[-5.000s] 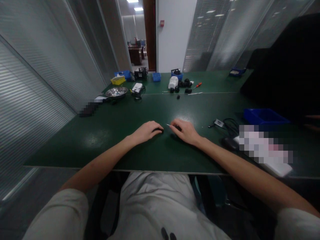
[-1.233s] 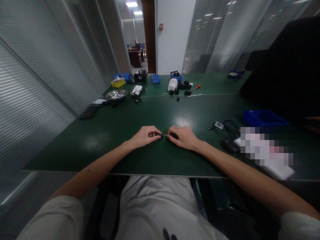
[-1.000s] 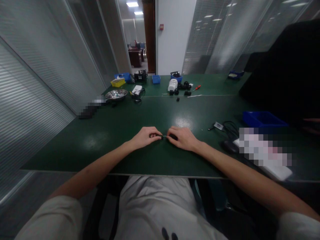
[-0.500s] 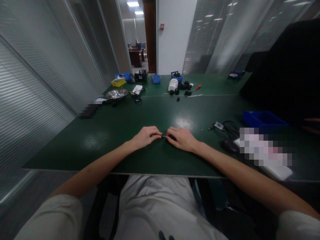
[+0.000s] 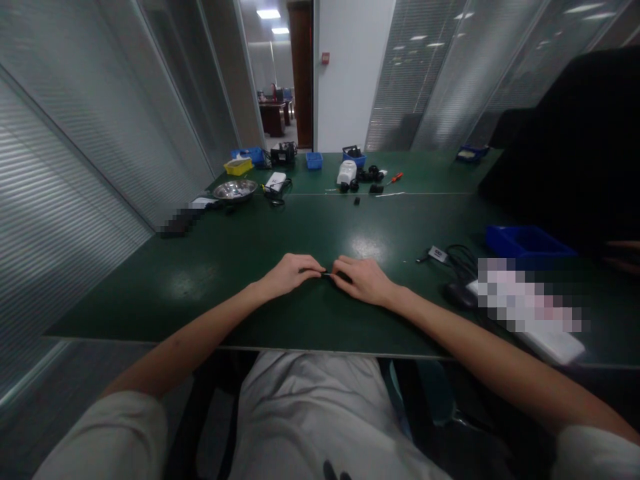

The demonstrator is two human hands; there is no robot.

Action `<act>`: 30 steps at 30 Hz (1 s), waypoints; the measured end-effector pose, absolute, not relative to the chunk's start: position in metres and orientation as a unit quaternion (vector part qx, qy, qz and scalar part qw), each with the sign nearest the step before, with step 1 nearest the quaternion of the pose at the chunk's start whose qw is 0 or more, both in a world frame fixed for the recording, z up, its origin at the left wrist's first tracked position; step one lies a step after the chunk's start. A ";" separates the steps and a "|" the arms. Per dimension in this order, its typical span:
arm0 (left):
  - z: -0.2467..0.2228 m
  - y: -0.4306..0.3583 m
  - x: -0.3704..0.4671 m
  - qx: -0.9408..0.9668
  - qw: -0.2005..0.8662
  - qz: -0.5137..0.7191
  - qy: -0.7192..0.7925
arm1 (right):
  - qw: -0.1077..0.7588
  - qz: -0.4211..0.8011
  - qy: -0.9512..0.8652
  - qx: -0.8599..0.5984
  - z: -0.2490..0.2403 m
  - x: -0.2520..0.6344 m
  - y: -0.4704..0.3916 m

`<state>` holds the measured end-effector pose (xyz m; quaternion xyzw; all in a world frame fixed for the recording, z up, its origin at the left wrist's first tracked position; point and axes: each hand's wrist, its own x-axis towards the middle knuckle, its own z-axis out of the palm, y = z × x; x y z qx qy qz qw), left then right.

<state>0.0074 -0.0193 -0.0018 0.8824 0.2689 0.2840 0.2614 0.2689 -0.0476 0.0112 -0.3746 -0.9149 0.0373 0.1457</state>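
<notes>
At the green table, my left hand pinches a small black piece, my right hand grips a thin rod between them, and I should keep both aligned.

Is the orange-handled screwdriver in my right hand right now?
No, the orange-handled screwdriver lies on the green table, well beyond your right hand.

No words or numbers can be read. The tag on the cable bears dark marks too small to make out; the white slab is partly pixelated.
</notes>
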 end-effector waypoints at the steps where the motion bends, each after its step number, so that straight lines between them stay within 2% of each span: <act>1: -0.001 -0.019 0.005 0.878 0.270 0.282 0.275 | 0.145 0.036 -0.915 -0.376 0.012 0.269 -0.048; 5: 0.001 -0.017 0.001 0.864 0.285 0.278 0.309 | 0.148 0.039 -0.915 -0.373 0.012 0.269 -0.048; 10: 0.001 -0.011 0.006 0.868 0.187 0.314 0.335 | 0.155 0.042 -0.915 -0.371 0.009 0.270 -0.047; 13: -0.004 -0.006 0.008 0.888 0.154 0.289 0.324 | 0.157 0.040 -0.914 -0.373 0.008 0.270 -0.046; 16: -0.008 -0.004 0.005 0.897 0.161 0.264 0.316 | 0.156 0.047 -0.915 -0.370 0.009 0.270 -0.047; 21: -0.002 -0.015 0.004 0.878 0.171 0.304 0.327 | 0.161 0.045 -0.911 -0.377 0.008 0.271 -0.046; 27: 0.005 -0.028 0.012 0.914 0.166 0.235 0.286 | 0.206 0.068 -0.899 -0.380 0.005 0.282 -0.040; 30: 0.004 -0.023 0.005 0.912 0.165 0.239 0.289 | 0.212 0.079 -0.895 -0.385 0.005 0.285 -0.039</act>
